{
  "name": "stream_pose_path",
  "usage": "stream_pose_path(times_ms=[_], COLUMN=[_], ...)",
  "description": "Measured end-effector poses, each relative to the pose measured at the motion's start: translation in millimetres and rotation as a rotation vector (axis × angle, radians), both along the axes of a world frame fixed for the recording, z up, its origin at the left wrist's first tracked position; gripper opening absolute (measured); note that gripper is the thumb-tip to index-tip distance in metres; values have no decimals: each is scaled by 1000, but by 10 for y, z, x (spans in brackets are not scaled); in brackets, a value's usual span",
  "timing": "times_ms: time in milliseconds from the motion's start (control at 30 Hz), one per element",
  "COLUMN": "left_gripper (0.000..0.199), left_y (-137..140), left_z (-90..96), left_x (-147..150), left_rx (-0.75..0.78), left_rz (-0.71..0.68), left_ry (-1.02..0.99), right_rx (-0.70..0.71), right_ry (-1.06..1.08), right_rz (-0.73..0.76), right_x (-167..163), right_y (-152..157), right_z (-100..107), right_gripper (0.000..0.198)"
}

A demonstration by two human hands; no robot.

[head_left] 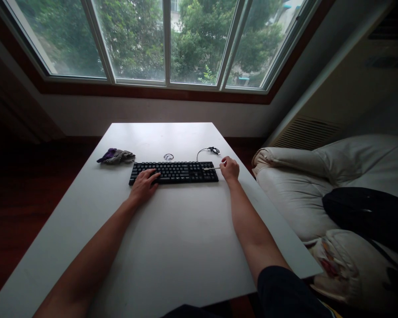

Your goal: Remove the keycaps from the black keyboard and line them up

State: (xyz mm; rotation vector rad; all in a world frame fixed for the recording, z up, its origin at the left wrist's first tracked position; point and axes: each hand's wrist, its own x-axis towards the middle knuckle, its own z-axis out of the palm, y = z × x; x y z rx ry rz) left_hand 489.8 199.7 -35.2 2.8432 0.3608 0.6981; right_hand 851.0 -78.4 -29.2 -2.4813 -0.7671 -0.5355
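Observation:
A black keyboard [175, 171] lies across the white table. My left hand [144, 184] rests on its left part, fingers spread over the keys and the thumb by the front edge. Just past the keyboard's right end, my right hand [230, 168] is closed round a thin whitish stick [215, 168]. The stick points left, and its far end is over the keys at the right side of the keyboard. Whether that tip touches them is too small to tell. Behind the keyboard lies its black cable [214, 150], partly bundled.
Grey and purple gloves [116, 156] lie crumpled at the table's left. A small ring-shaped item [168, 157] sits behind the keyboard. The white table [172, 238] faces a window [166, 44]. On the right stands a pale sofa [292, 185] with a dark bag [368, 212] on it.

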Motion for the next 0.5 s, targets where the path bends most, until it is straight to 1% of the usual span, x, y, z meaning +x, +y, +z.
stream_pose_path(times_ms=[133,200,267,433,500], left_gripper=[49,49,49,49,49], left_y=[-12,-21,-31,-41,-36], left_z=[16,24,32,39,34], left_x=[2,3,5,6,5], left_rx=[-19,-28,-37,-38,-26], left_rz=[10,11,11,15,15], left_ry=[15,17,14,17,19], right_rx=[4,-2,-12,-42,-44], right_ry=[5,16,18,-12,-29], right_rz=[-60,-63,-44,27,29], right_x=[122,136,106,-47,-62], right_y=[-156,-181,-145,74,103], right_z=[-15,-22,-31,-51,-54], right_gripper=[16,16,16,17,18])
